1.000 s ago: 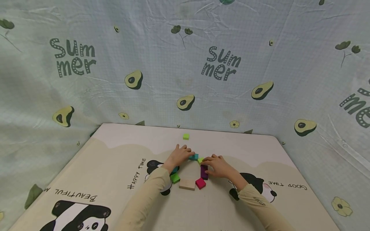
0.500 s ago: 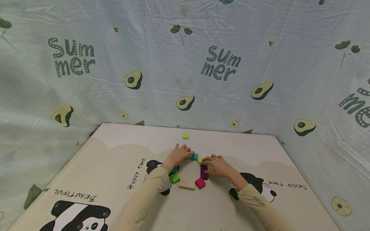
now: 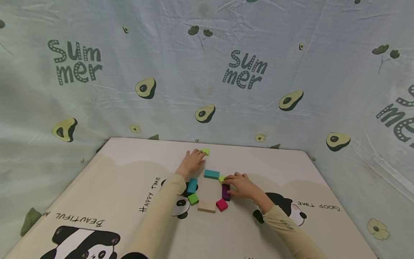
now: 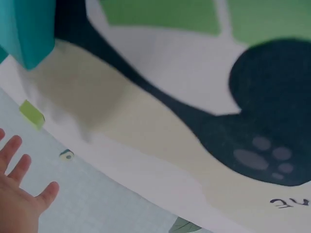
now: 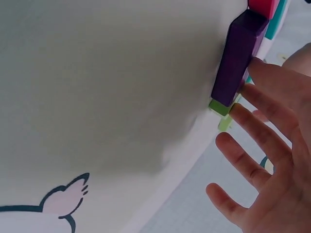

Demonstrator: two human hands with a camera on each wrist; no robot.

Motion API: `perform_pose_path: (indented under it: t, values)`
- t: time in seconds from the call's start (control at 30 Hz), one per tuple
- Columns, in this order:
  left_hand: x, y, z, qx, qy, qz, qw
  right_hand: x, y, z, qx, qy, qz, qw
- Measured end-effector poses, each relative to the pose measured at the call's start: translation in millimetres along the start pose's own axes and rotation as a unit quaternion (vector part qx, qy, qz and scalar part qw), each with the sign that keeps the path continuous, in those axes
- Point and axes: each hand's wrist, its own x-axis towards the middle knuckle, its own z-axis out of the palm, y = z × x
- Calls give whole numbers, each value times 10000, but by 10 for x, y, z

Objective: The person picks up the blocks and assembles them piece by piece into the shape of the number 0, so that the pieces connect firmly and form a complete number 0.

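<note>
In the head view, my left hand [image 3: 191, 162] reaches over the far part of the table, fingertips right at a lime-green block [image 3: 206, 152]. The left wrist view shows that hand's fingers [image 4: 19, 167] spread apart, with a teal block in the near corner. My right hand [image 3: 243, 186] rests beside the ring of blocks. Its thumb touches the side of a purple block [image 3: 226, 192], and its other fingers [image 5: 262, 128] fan out, the nearer tips by a small lime-green block [image 5: 220, 107] at the purple block's end.
The ring also holds two teal blocks, one at the back [image 3: 211, 174] and one at the left [image 3: 192, 186], a green cube [image 3: 193, 199], a plain wooden block [image 3: 206, 206] and a red cube [image 3: 222, 205]. Behind the panda-printed table [image 3: 258, 230] hangs a patterned curtain [image 3: 174, 64].
My left hand has left the back teal block and moved away from me to the far lime-green block, uncovering both teal blocks. My right hand stays at the purple block.
</note>
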Motion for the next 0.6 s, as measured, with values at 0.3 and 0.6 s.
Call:
perform_pose_path:
  t: [0.3, 0.6]
  values:
    - [629, -717, 1415, 412, -404, -299, 9979, 17, -12, -28, 58, -131, 133, 9998]
    - [658, -505, 1320, 470, -1020, -493, 9924, -7, -12, -40, 139, -158, 136, 9997]
